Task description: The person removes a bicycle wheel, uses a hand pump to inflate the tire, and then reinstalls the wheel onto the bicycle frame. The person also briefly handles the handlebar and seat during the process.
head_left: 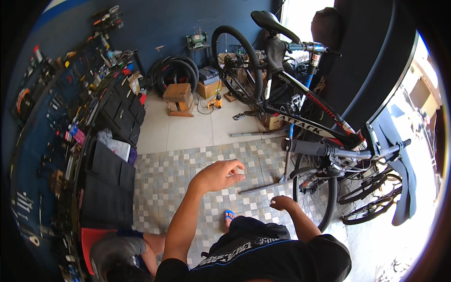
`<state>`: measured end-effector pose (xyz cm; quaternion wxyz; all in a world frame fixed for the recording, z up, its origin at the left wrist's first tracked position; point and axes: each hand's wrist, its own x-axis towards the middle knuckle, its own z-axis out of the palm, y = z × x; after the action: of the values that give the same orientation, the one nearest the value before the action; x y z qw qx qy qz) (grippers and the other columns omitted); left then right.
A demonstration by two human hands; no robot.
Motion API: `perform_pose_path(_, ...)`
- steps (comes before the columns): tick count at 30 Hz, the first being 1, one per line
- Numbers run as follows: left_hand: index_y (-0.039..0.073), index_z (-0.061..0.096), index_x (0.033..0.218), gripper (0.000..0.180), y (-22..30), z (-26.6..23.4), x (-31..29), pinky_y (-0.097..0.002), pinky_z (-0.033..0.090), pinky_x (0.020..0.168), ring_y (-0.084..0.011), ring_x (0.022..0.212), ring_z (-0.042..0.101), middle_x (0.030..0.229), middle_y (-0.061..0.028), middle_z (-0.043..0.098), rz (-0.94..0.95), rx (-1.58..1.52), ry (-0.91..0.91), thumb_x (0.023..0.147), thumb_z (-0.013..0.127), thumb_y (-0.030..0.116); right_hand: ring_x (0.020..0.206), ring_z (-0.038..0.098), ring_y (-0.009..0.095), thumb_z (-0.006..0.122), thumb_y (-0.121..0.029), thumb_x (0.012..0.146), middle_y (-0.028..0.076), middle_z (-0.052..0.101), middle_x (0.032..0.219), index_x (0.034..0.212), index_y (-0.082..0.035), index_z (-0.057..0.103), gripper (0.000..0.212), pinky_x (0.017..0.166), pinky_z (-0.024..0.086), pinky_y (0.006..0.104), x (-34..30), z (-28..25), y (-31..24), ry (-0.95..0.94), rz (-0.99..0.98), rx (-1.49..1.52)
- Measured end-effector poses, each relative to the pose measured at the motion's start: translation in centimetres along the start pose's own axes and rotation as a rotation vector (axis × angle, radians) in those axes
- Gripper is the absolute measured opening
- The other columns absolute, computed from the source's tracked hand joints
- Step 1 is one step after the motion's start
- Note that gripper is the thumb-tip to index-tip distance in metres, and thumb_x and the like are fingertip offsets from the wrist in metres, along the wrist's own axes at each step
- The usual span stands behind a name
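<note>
My left hand [220,176] is raised over the tiled floor, its fingers curved and the thumb apart, with nothing visible between them. Lower and to the right, my right hand [283,203] is closed, and a small pale spot shows at its fingertips. What it holds, if anything, I cannot make out. Nearest to it is the front wheel [332,202] of a black, white and red mountain bike [300,123]. The bike hangs in a blue repair stand [308,77], its handlebar grip [307,147] pointing toward me. Neither hand touches the bike.
Stand legs [261,188] lie across the floor. Black cabinets [105,181] and a tool wall [51,127] line the left. A seated person [117,249] is at the lower left. Boxes [179,96], tyres [176,70] and an orange power tool [215,101] stand behind; more bike wheels [371,202] are right.
</note>
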<state>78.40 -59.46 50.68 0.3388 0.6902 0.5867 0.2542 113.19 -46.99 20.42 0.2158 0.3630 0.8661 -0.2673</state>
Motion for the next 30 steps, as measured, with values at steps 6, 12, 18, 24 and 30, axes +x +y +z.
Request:
perform_pose_path(6,0.004,0.064,0.122,0.036,-7.7,-7.9,5.7,-0.0373,0.054,0.088,-0.0258,0.099,0.071,0.104,-0.015,0.074,0.055,-0.12,-0.008,0.098,0.068,0.03,0.101,0.068,0.038,0.058,-0.035,0.098,0.015,0.074,0.105,0.115,-0.011,0.07,0.032,0.086,0.054,0.0497,5.8,-14.1,-12.5,0.227,-0.141,0.111)
perform_pose_path(12,0.001,0.066,0.119,0.034,-13.9,-15.6,13.7,-0.0346,0.054,0.089,-0.0219,0.099,0.071,0.106,-0.0123,0.073,0.238,-0.241,-0.072,0.099,0.068,0.028,0.098,0.069,0.036,0.059,-0.03,0.099,0.014,0.074,0.104,0.115,-0.011,0.07,0.028,0.084,0.054,0.0474,10.5,-24.9,-19.6,0.542,-0.284,0.175)
perform_pose_path(18,0.002,0.069,0.114,0.03,-17.9,-24.7,20.4,-0.0335,0.056,0.082,-0.0222,0.097,0.07,0.116,-0.0131,0.07,0.328,-0.179,-0.085,0.098,0.067,0.028,0.093,0.07,0.034,0.067,-0.026,0.095,0.013,0.074,0.099,0.114,-0.009,0.072,0.026,0.081,0.055,0.0429,13.7,-34.3,-25.1,0.786,-0.185,0.31)
perform_pose_path(24,0.004,0.072,0.115,0.034,-18.0,-30.8,28.9,-0.0319,0.054,0.087,-0.0202,0.11,0.066,0.125,-0.0122,0.066,0.519,-0.261,-0.012,0.101,0.064,0.033,0.096,0.07,0.029,0.074,-0.02,0.091,0.013,0.073,0.104,0.115,-0.006,0.071,0.028,0.082,0.056,0.0392,13.8,-43.7,-26.6,1.246,-0.116,0.33)
perform_pose_path(30,0.002,0.073,0.116,0.037,-16.8,-30.3,38.2,-0.0299,0.057,0.08,-0.022,0.107,0.067,0.129,-0.0162,0.064,0.697,-0.432,0.047,0.101,0.064,0.035,0.12,0.059,0.022,0.066,-0.044,0.098,0.016,0.057,0.135,0.149,-0.001,0.041,0.071,0.096,0.049,0.035,15.2,-50.1,-21.2,1.761,-0.357,0.873)
